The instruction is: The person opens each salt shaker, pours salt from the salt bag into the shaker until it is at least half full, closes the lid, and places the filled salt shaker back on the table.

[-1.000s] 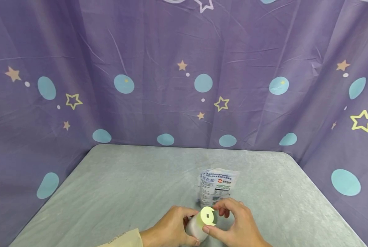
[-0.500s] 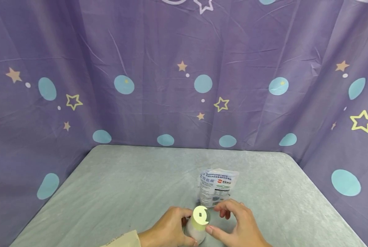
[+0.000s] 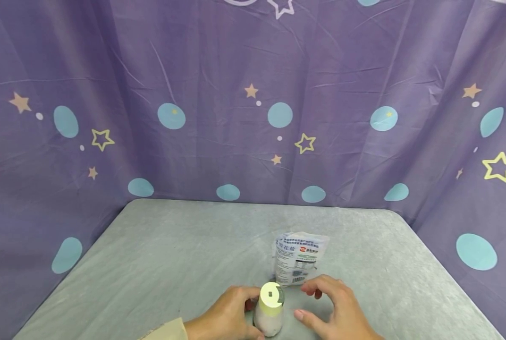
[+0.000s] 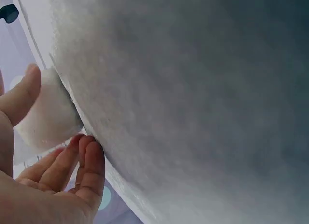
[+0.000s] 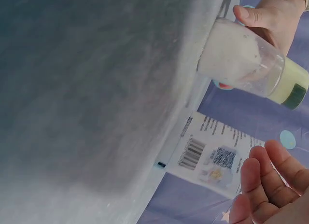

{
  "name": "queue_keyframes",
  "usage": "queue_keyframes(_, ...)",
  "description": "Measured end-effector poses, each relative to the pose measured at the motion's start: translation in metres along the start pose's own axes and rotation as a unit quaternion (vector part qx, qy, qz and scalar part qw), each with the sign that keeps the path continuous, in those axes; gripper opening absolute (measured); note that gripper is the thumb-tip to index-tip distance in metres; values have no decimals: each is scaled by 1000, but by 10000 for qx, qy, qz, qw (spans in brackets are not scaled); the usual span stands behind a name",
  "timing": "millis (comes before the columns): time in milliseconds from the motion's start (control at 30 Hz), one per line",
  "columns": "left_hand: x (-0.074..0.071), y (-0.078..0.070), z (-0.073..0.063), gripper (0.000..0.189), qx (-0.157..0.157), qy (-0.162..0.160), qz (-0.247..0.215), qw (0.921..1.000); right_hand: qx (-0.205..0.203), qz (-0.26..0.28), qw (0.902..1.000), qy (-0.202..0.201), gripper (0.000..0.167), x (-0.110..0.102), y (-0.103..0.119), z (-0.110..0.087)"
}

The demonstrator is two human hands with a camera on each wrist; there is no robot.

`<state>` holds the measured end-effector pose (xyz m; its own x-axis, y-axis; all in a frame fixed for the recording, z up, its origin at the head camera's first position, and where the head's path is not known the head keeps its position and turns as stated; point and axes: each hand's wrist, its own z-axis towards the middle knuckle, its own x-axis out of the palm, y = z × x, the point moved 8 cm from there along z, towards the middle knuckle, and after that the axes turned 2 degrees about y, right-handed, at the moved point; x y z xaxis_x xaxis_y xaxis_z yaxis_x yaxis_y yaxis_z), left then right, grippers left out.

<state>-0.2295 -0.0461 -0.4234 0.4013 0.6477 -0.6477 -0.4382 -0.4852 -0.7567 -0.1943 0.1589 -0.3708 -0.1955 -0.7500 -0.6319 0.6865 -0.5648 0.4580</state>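
A clear seasoning shaker (image 3: 269, 309) with a pale yellow-green lid and white grains inside stands on the table in the head view. My left hand (image 3: 229, 314) is around its left side, thumb and fingers spread; in the left wrist view, the left hand (image 4: 53, 161) has the shaker (image 4: 48, 108) beyond its thumb. My right hand (image 3: 338, 307) is apart from the shaker, to its right, fingers loosely bent with nothing between them. In the right wrist view, the shaker (image 5: 236, 55) stands between the left hand (image 5: 275, 21) and the right hand (image 5: 275, 185).
Behind the shaker stands a printed white salt packet (image 3: 299, 257), its barcode side toward me. A grey cloth covers the table (image 3: 185, 245). Purple curtains (image 3: 219, 104) with stars and blue spots hang around its back and sides.
The shaker has shifted slightly left and now stands more upright. My right hand has come off its lid and moved right. The left hand has eased slightly left.
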Motion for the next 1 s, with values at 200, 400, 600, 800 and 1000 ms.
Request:
queue_keyframes(200,-7,6,-4,64,-205,41,275,9994,12,-226,9997,39,41,-7,-6,-2)
queue_keyframes(400,-19,13,-9,52,-319,-204,813,9960,172,-619,9979,5,41,-13,-12,-5)
queue_keyframes(600,-38,16,-13,46,-244,-718,1439,9867,391,-1248,9914,-69,38,-21,-21,-10)
queue_keyframes(800,-55,22,-19,44,-259,-1017,1784,9784,514,-1593,9859,-70,37,-29,-31,-13)
queue_keyframes(1000,-72,35,-25,47,-607,-1218,2006,9702,659,-1770,9820,82,47,-33,-45,-15)
